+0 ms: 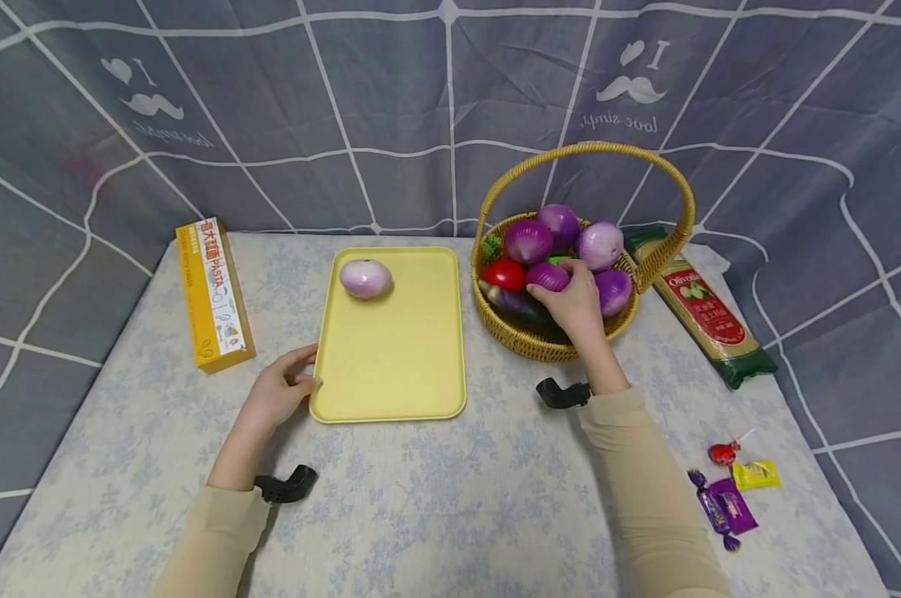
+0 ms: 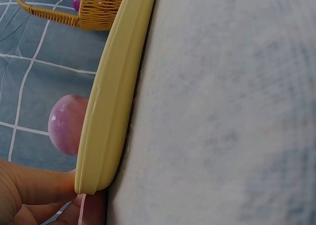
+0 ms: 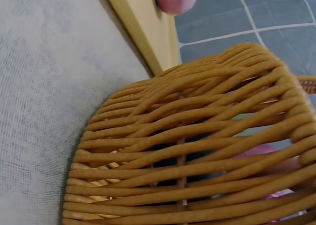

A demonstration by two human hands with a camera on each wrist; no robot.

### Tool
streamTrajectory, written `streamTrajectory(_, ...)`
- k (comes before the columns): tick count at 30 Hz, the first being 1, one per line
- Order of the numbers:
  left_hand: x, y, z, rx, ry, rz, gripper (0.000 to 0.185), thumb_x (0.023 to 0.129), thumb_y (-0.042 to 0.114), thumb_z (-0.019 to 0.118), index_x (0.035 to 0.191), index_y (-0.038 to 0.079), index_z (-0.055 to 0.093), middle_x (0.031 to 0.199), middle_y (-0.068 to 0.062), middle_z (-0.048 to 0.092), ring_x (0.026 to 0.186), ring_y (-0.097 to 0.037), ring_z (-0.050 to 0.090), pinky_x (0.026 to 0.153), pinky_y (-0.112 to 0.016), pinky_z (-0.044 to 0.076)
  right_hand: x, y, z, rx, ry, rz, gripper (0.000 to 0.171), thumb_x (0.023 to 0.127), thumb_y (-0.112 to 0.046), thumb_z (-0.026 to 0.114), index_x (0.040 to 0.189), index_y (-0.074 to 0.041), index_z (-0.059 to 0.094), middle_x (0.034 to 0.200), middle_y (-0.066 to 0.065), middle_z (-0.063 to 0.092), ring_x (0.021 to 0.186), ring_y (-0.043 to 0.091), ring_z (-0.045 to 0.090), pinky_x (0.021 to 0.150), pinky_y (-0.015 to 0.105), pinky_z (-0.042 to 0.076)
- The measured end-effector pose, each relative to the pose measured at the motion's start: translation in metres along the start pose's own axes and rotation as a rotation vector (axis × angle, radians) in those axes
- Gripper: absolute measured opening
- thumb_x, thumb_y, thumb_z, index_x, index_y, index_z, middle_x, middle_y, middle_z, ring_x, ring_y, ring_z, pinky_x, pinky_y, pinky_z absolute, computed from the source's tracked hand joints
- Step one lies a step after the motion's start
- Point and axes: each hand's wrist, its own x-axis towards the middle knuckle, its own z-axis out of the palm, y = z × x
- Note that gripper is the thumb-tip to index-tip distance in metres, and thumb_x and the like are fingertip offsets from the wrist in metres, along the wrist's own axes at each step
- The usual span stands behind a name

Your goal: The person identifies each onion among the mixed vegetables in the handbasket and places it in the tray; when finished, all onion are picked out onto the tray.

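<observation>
My right hand (image 1: pixel 579 306) reaches into a wicker basket (image 1: pixel 521 339) and grips a purple onion (image 1: pixel 545 276), thumb on one side and fingers on the other. Around it in the basket lie more purple onions (image 1: pixel 528 241), a pale purple onion (image 1: pixel 599 246), a red tomato (image 1: pixel 503 274) and a dark eggplant (image 1: pixel 521 309). At the left edge of a yellow tray (image 1: pixel 390 357), my left hand (image 1: pixel 276 390) pinches the rim between thumb and fingers, as the left wrist view shows. One pale purple onion (image 1: pixel 365 278) sits in the tray's far left corner.
A yellow pasta box (image 1: pixel 214 295) lies left of the tray. Right of the basket is a pasta bag (image 1: pixel 704 307), partly behind the tall basket handle (image 1: pixel 588 149). Near the right front are a red lollipop (image 1: pixel 722 453), a yellow-wrapped candy (image 1: pixel 756 474) and purple-wrapped candies (image 1: pixel 732 505).
</observation>
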Motion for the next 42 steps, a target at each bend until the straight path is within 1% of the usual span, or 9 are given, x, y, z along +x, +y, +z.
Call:
streamTrajectory(5,0.001,0.001,0.001,0.000,-0.001,-0.016,0.058,0.096,0.004,0.055,0.151,0.005,0.038,0.143,-0.022,0.049,0.098,-0.025,0.052,0.070,-0.021,0.046,-0.006,-0.004,-0.006,0.034,0.024,-0.013,0.069,0.085,-0.027,0.076,0.139,0.000,0.043,0.144,0.021,0.047,0.135,0.036,0.042,0.114,0.049,0.033)
streamTrajectory(10,0.000,0.002,0.001,-0.003,-0.004,-0.027,0.059,0.096,0.004,0.056,0.152,0.006,0.037,0.143,-0.021,0.049,0.099,-0.025,0.052,0.071,-0.021,0.046,-0.014,-0.011,-0.012,0.062,0.030,-0.033,0.069,0.085,-0.031,0.077,0.140,-0.004,0.044,0.145,0.018,0.048,0.134,0.034,0.044,0.114,0.049,0.035)
streamTrajectory(18,-0.001,0.001,0.000,-0.011,-0.004,-0.043,0.059,0.096,0.005,0.057,0.152,0.007,0.038,0.141,-0.020,0.049,0.099,-0.025,0.052,0.071,-0.022,0.045,-0.036,-0.034,-0.018,0.129,-0.001,-0.064,0.071,0.085,-0.036,0.076,0.142,-0.009,0.043,0.148,0.014,0.046,0.133,0.032,0.045,0.111,0.051,0.038)
streamTrajectory(22,-0.001,0.002,0.000,-0.011,-0.006,-0.048,0.060,0.095,0.005,0.057,0.152,0.008,0.037,0.141,-0.020,0.049,0.098,-0.025,0.052,0.070,-0.022,0.045,-0.046,-0.045,-0.017,0.157,-0.025,-0.102,0.071,0.084,-0.036,0.077,0.141,-0.011,0.045,0.146,0.013,0.047,0.131,0.031,0.047,0.108,0.049,0.043)
streamTrajectory(27,-0.001,0.004,0.000,-0.011,-0.009,-0.038,0.060,0.095,0.005,0.056,0.152,0.008,0.037,0.142,-0.021,0.049,0.099,-0.026,0.052,0.071,-0.023,0.045,-0.053,-0.057,-0.008,0.188,-0.063,-0.170,0.070,0.080,-0.037,0.081,0.138,-0.015,0.048,0.139,0.011,0.051,0.121,0.029,0.053,0.101,0.046,0.048)
streamTrajectory(33,0.001,0.002,0.000,-0.009,-0.010,-0.035,0.060,0.096,0.006,0.057,0.152,0.008,0.037,0.143,-0.020,0.049,0.103,-0.028,0.054,0.073,-0.023,0.046,-0.058,-0.074,0.011,0.265,-0.121,-0.224,0.070,0.078,-0.034,0.083,0.137,-0.015,0.050,0.135,0.009,0.054,0.117,0.026,0.055,0.097,0.043,0.051)
streamTrajectory(36,0.000,0.002,0.000,-0.003,-0.008,-0.033,0.060,0.095,0.007,0.058,0.152,0.008,0.038,0.143,-0.020,0.049,0.103,-0.028,0.054,0.074,-0.023,0.045,-0.057,-0.082,0.024,0.295,-0.147,-0.238,0.070,0.078,-0.033,0.083,0.137,-0.015,0.051,0.133,0.009,0.055,0.115,0.026,0.056,0.094,0.042,0.053)
streamTrajectory(39,-0.001,0.003,0.000,-0.004,-0.007,-0.028,0.060,0.095,0.007,0.059,0.152,0.007,0.038,0.142,-0.021,0.049,0.103,-0.027,0.054,0.074,-0.023,0.045,-0.054,-0.087,0.039,0.320,-0.169,-0.244,0.069,0.078,-0.032,0.084,0.136,-0.015,0.051,0.133,0.008,0.056,0.115,0.025,0.057,0.095,0.040,0.052)
streamTrajectory(42,-0.002,0.003,-0.001,-0.011,-0.006,-0.022,0.060,0.095,0.007,0.059,0.151,0.006,0.038,0.142,-0.021,0.049,0.101,-0.026,0.054,0.073,-0.023,0.045,-0.051,-0.090,0.054,0.349,-0.187,-0.240,0.069,0.077,-0.030,0.084,0.135,-0.014,0.051,0.134,0.008,0.056,0.119,0.025,0.056,0.096,0.040,0.051)
